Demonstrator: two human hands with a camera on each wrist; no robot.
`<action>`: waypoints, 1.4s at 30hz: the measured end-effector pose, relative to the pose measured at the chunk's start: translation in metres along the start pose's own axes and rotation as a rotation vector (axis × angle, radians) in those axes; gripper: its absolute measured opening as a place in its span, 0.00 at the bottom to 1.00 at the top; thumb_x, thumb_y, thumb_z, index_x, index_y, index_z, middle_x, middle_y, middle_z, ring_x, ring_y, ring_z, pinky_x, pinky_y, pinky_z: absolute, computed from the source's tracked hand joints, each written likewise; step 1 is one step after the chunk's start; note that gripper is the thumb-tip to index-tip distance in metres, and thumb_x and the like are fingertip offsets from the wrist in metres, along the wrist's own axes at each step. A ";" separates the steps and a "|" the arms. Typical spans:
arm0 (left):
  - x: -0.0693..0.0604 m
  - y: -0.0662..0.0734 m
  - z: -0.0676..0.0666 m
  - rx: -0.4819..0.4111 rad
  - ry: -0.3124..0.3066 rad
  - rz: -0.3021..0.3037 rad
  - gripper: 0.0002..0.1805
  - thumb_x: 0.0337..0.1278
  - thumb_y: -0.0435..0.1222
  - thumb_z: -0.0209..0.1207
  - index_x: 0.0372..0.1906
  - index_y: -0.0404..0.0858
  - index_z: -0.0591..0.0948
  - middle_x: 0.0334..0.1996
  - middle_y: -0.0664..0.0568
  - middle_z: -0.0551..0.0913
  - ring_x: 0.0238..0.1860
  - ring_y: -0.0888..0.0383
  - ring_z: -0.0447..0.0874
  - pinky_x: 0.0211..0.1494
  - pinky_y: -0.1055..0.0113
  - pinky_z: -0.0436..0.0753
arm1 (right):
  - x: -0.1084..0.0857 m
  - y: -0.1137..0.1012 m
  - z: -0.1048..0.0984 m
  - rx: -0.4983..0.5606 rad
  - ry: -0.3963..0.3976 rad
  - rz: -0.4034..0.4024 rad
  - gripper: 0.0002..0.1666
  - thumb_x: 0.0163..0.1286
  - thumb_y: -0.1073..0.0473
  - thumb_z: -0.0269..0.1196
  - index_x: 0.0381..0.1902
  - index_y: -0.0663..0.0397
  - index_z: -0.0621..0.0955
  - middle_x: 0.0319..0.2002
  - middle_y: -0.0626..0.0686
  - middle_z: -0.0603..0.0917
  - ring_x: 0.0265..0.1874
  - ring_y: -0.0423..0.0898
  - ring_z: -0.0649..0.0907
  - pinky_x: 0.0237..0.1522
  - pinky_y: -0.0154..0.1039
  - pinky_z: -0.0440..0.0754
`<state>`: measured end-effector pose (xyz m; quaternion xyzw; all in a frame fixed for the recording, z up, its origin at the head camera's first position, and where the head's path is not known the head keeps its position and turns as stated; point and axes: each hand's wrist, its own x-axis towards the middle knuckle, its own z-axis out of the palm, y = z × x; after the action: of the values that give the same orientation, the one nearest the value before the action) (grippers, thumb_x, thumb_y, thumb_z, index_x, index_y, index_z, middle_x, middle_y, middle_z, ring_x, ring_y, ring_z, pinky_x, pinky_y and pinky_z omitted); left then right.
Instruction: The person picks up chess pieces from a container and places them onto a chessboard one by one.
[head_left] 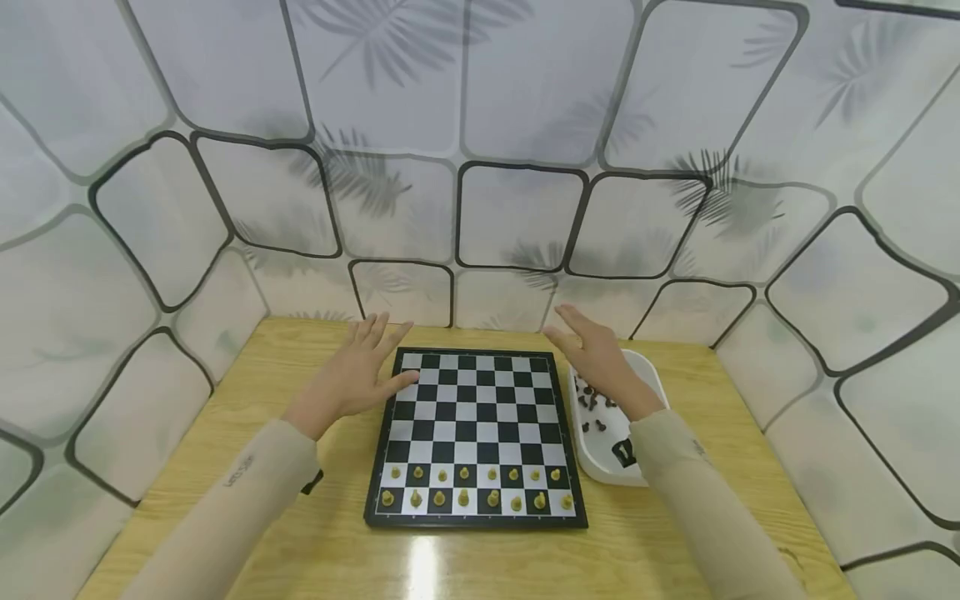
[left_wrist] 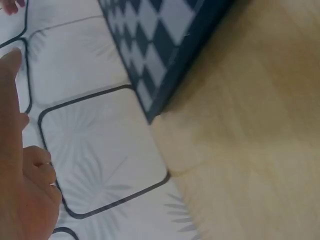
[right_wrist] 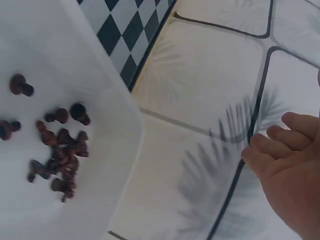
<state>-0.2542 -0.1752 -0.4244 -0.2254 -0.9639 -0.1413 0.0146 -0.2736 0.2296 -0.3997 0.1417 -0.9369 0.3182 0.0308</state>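
Two raised hands, fingers extended, chessboard between them

Pale walls, apparently leaf-printed, stand around a wooden table.

The head view is bright and evenly lit, its shading soft. A white streak of glare burns on the table at six o'clock from the board; the exact light source cannot be told. The wall looks cool and bluish toward twelve o'clock, warmer lower down, and its lines stretch and bend near three and nine. Both wrist views are dimmer and hazier. In the left one, a soft shadow follows the board's edge toward one o'clock. In the right one, dark pieces blur together toward eight, inside the softly shaded tray.
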 end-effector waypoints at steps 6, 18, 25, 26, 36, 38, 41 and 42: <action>-0.015 -0.005 0.026 0.001 -0.025 0.045 0.48 0.75 0.66 0.50 0.87 0.47 0.51 0.85 0.33 0.45 0.86 0.34 0.40 0.86 0.35 0.47 | -0.007 0.032 -0.005 0.139 0.126 0.078 0.37 0.81 0.34 0.54 0.75 0.50 0.77 0.70 0.59 0.81 0.67 0.62 0.82 0.70 0.63 0.78; -0.033 -0.013 0.070 -0.007 -0.017 0.107 0.42 0.77 0.58 0.54 0.84 0.41 0.62 0.82 0.29 0.56 0.83 0.30 0.53 0.86 0.35 0.52 | -0.009 0.081 0.000 0.112 0.083 0.237 0.23 0.82 0.52 0.60 0.63 0.61 0.84 0.55 0.66 0.89 0.52 0.60 0.88 0.49 0.47 0.89; -0.034 -0.013 0.080 -0.003 -0.056 0.137 0.42 0.78 0.58 0.53 0.83 0.39 0.61 0.82 0.29 0.56 0.83 0.29 0.52 0.85 0.35 0.53 | -0.009 0.095 0.007 0.077 -0.009 0.312 0.23 0.81 0.51 0.60 0.63 0.59 0.84 0.62 0.65 0.86 0.61 0.62 0.84 0.62 0.57 0.85; -0.035 -0.013 0.081 -0.002 -0.064 0.143 0.42 0.78 0.58 0.52 0.83 0.38 0.61 0.82 0.29 0.56 0.83 0.29 0.52 0.85 0.35 0.53 | -0.009 0.097 0.008 0.065 -0.021 0.324 0.23 0.81 0.51 0.60 0.63 0.58 0.84 0.62 0.64 0.86 0.61 0.62 0.84 0.62 0.57 0.84; -0.035 -0.013 0.092 0.018 -0.102 0.180 0.43 0.79 0.59 0.50 0.84 0.38 0.59 0.83 0.31 0.55 0.84 0.33 0.51 0.86 0.38 0.52 | -0.010 0.107 0.014 0.024 -0.087 0.292 0.21 0.78 0.55 0.63 0.61 0.61 0.85 0.60 0.65 0.87 0.58 0.61 0.86 0.62 0.59 0.85; -0.035 -0.012 0.093 0.013 -0.109 0.181 0.42 0.79 0.59 0.50 0.84 0.38 0.59 0.83 0.31 0.55 0.84 0.33 0.51 0.86 0.38 0.52 | -0.010 0.108 0.015 0.015 -0.107 0.288 0.21 0.77 0.56 0.64 0.61 0.63 0.85 0.59 0.66 0.87 0.57 0.62 0.86 0.62 0.59 0.85; -0.036 -0.011 0.093 0.010 -0.130 0.178 0.42 0.79 0.59 0.49 0.84 0.39 0.59 0.83 0.31 0.54 0.84 0.33 0.51 0.87 0.39 0.52 | -0.010 0.109 0.015 0.015 -0.132 0.300 0.22 0.76 0.58 0.64 0.61 0.65 0.84 0.59 0.67 0.87 0.56 0.62 0.86 0.61 0.58 0.86; -0.036 -0.010 0.094 0.011 -0.139 0.174 0.42 0.79 0.60 0.49 0.84 0.39 0.59 0.83 0.31 0.54 0.84 0.34 0.50 0.87 0.40 0.52 | -0.010 0.110 0.015 0.015 -0.138 0.305 0.22 0.75 0.59 0.64 0.62 0.65 0.84 0.59 0.67 0.87 0.56 0.61 0.87 0.61 0.57 0.86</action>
<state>-0.2234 -0.1732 -0.5203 -0.3174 -0.9401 -0.1183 -0.0390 -0.2948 0.3059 -0.4777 0.0197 -0.9450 0.3157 -0.0832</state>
